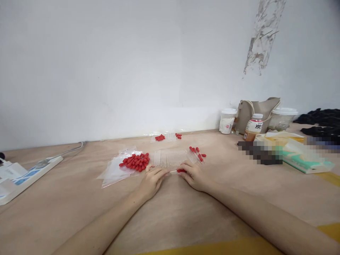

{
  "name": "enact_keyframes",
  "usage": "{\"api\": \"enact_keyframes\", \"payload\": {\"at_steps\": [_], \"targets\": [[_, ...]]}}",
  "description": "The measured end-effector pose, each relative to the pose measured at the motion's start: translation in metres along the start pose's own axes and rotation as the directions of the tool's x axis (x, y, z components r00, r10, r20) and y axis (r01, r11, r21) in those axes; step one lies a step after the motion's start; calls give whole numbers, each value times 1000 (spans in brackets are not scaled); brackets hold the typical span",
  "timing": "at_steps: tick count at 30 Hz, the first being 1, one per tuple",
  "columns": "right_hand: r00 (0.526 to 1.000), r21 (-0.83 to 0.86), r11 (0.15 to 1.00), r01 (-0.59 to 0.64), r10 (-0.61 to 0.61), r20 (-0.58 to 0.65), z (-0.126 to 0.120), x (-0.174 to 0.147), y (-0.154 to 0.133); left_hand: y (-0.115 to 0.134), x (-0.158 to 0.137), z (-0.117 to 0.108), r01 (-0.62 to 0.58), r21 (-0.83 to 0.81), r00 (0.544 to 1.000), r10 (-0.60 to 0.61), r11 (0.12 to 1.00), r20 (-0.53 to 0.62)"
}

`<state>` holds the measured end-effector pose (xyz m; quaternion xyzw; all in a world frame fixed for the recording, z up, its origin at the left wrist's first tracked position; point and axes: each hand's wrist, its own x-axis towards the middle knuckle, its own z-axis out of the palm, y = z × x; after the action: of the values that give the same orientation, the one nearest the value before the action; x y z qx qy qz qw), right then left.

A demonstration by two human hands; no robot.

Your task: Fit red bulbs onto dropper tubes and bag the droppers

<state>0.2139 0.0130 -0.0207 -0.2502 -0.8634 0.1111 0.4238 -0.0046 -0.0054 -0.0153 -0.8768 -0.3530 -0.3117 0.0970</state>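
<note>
My left hand (154, 180) pinches one end of a thin clear dropper tube (173, 171) just above the table. At the tube's other end, my right hand (193, 175) is closed on a red rubber bulb (181, 170); whether the tube sits inside the bulb I cannot tell. Behind both hands lies a row of clear dropper tubes (168, 157). A heap of red rubber bulbs (136, 162) rests on clear plastic bags (113, 174), left of the row. Several tubes fitted with red bulbs (198, 153) lie past my right hand.
Near the wall is a plastic bag with more red bulbs (159, 137) and tubes. A power strip (32, 179) lies at left. To the right stand a white-lidded cup (227, 121), a bottle (253, 128), a grey bag (244, 115) and a green-and-white packet (302, 157).
</note>
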Motion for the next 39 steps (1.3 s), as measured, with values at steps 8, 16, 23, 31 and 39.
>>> {"api": "enact_keyframes", "payload": {"at_steps": [8,16,23,31,39], "targets": [[1000,-3,1000,18,-17,22,1,-2,4,2,1,0,-36,-41,999,36,999,6],[999,-14,999,36,-35,21,2,-3,6,3,1,-1,-10,-76,998,15,997,60],[995,-121,988,98,-94,38,4,-5,9,4,1,-2,-25,-78,996,32,997,88],[977,-352,917,188,-136,167,-5,1,2,8,4,0,-22,-121,994,34,992,103],[974,-337,920,199,-149,168,0,6,0,8,4,1,5,-114,993,8,994,117]]}}
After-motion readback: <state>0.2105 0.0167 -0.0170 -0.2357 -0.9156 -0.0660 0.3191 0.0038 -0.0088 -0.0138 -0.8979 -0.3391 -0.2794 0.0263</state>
